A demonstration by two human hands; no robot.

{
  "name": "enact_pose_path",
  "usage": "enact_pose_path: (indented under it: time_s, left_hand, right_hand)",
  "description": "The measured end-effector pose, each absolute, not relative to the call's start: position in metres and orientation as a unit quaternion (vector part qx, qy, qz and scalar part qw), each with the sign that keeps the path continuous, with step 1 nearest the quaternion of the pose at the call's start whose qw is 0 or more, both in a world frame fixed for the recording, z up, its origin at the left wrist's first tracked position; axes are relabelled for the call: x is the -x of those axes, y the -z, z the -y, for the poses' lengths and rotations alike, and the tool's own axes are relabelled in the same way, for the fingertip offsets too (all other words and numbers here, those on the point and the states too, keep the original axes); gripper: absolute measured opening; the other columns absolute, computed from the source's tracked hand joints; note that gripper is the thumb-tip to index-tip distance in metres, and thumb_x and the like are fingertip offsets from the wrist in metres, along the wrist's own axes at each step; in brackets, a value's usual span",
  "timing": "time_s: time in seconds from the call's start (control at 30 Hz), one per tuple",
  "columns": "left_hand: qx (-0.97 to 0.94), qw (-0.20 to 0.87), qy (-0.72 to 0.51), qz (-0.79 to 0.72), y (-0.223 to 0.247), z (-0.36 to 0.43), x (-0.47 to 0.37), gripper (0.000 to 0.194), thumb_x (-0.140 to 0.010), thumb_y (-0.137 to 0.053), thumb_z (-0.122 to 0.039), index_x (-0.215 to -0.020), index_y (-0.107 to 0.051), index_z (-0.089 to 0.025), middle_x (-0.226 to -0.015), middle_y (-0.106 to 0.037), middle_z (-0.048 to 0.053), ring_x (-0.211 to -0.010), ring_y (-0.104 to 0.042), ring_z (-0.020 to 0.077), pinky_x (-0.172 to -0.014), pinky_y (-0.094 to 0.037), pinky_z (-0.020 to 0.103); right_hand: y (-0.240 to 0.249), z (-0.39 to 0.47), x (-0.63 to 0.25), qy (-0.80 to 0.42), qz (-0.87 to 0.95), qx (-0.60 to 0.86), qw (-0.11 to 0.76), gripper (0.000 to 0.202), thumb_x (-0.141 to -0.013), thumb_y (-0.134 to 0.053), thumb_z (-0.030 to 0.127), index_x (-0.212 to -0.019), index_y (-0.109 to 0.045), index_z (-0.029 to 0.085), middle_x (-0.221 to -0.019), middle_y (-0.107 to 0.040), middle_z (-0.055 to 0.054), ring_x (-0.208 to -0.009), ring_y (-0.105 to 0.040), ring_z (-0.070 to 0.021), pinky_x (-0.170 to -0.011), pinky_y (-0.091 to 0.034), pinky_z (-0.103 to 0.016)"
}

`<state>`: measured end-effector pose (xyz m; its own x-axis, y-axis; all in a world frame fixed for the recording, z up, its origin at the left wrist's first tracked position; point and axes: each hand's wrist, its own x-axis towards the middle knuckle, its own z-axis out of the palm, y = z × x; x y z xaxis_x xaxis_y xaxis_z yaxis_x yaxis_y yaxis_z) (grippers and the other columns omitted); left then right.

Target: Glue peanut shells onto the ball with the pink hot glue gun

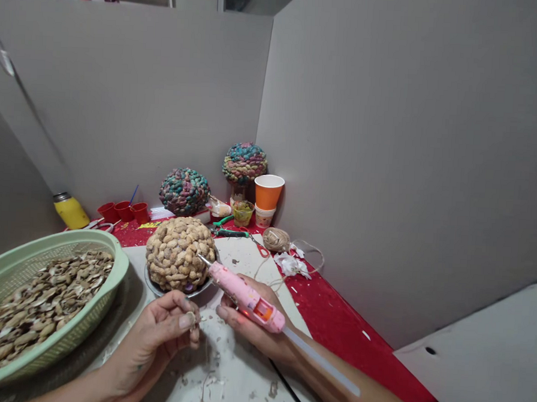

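At the bottom centre of the frame, the person's left hand pinches a small pale shell piece between thumb and fingertips. Just to its right, the right hand is wrapped tightly around a pink plastic hot glue gun with an orange switch; a clear glue stick juts from its back toward the lower right, along the forearm. The gun's metal nozzle points up and left, just touching or nearly touching a round ball covered in tan peanut shells, which sits on a dark plate at the frame's centre. Both hands hover over a white board littered with scraps.

At the lower left, a pale green plastic basket holds a heap of brown shell halves.

Farther back, on a red cloth, lie a ball of brown twine, red-handled scissors and green-handled pliers. Against the grey partition wall stand two balls of shells painted in mixed colours, an orange paper cup, three small red cups and a yellow bottle.
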<state>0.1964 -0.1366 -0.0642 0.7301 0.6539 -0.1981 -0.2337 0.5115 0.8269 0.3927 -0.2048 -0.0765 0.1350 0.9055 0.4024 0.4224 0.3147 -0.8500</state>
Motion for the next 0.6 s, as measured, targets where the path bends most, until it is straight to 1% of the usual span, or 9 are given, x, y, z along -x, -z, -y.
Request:
enact_pose_path:
  time_s: [0.1,0.2,0.33,0.37,0.43,0.5,0.6]
  left_hand:
    - [-0.408,0.832,-0.271,-0.261,0.0652,0.1363,-0.1974,0.019,-0.07,-0.084,-0.019,-0.079,-0.067,-0.015,-0.071,-0.063,-0.002,-0.059,-0.06,0.0095,-0.061,-0.051,0.021]
    - [-0.403,0.833,-0.275,-0.261,0.0668,0.1349,-0.1977,0.02,-0.069,-0.085,-0.018,-0.079,-0.068,-0.016,-0.07,-0.065,-0.002,-0.059,-0.061,0.0093,-0.06,-0.051,0.021]
    - [-0.406,0.832,-0.273,-0.263,0.0681,0.1334,-0.1976,0.018,-0.071,-0.084,-0.018,-0.079,-0.069,-0.016,-0.072,-0.067,-0.001,-0.061,-0.062,0.0092,-0.063,-0.052,0.021]
    - [-0.407,0.832,-0.271,-0.264,0.0683,0.1334,-0.1978,0.017,-0.071,-0.084,-0.018,-0.079,-0.069,-0.015,-0.074,-0.068,-0.001,-0.061,-0.062,0.0091,-0.064,-0.052,0.021]
    - [-0.41,0.832,-0.266,-0.263,0.069,0.1335,-0.1984,0.017,-0.071,-0.085,-0.019,-0.078,-0.069,-0.015,-0.079,-0.071,0.001,-0.061,-0.062,0.0088,-0.065,-0.052,0.022]
    - [-0.413,0.832,-0.261,-0.262,0.07,0.1336,-0.1993,0.017,-0.07,-0.085,-0.019,-0.078,-0.07,-0.015,-0.083,-0.072,0.003,-0.061,-0.061,0.0086,-0.065,-0.053,0.023]
    - [-0.407,0.835,-0.258,-0.266,0.0718,0.133,-0.2003,0.017,-0.07,-0.085,-0.019,-0.077,-0.07,-0.015,-0.08,-0.072,0.002,-0.061,-0.062,0.0084,-0.064,-0.052,0.022]
  right_hand:
    - [0.0797,0.2043,-0.3948,-0.231,0.644,0.522,0.509,0.012,-0.08,-0.061,0.023,-0.079,-0.049,0.02,-0.069,-0.053,0.003,-0.059,-0.047,-0.0125,-0.055,-0.04,-0.023]
    - [0.08,0.2045,-0.3954,-0.277,0.661,0.476,0.509,0.013,-0.078,-0.061,0.021,-0.084,-0.051,0.02,-0.074,-0.053,0.002,-0.063,-0.047,-0.0133,-0.058,-0.041,-0.024]
    - [0.0762,0.2059,-0.3927,-0.377,0.6,0.454,0.54,0.015,-0.08,-0.063,0.029,-0.082,-0.051,0.02,-0.069,-0.05,0.003,-0.059,-0.042,-0.0117,-0.052,-0.036,-0.022]
    - [0.0753,0.2061,-0.3918,-0.403,0.581,0.45,0.546,0.017,-0.08,-0.064,0.031,-0.081,-0.053,0.02,-0.069,-0.051,0.003,-0.057,-0.043,-0.0112,-0.051,-0.035,-0.022]
    - [0.0744,0.206,-0.3903,-0.435,0.558,0.444,0.55,0.018,-0.079,-0.067,0.034,-0.082,-0.056,0.019,-0.073,-0.057,0.001,-0.059,-0.047,-0.0114,-0.054,-0.038,-0.022]
    - [0.0748,0.2055,-0.3901,-0.44,0.558,0.444,0.546,0.018,-0.079,-0.068,0.034,-0.084,-0.059,0.019,-0.077,-0.061,0.0,-0.061,-0.051,-0.012,-0.056,-0.04,-0.022]
    - [0.077,0.2053,-0.392,-0.38,0.593,0.452,0.547,0.016,-0.079,-0.066,0.03,-0.082,-0.055,0.019,-0.071,-0.057,0.002,-0.058,-0.047,-0.0113,-0.052,-0.038,-0.021]
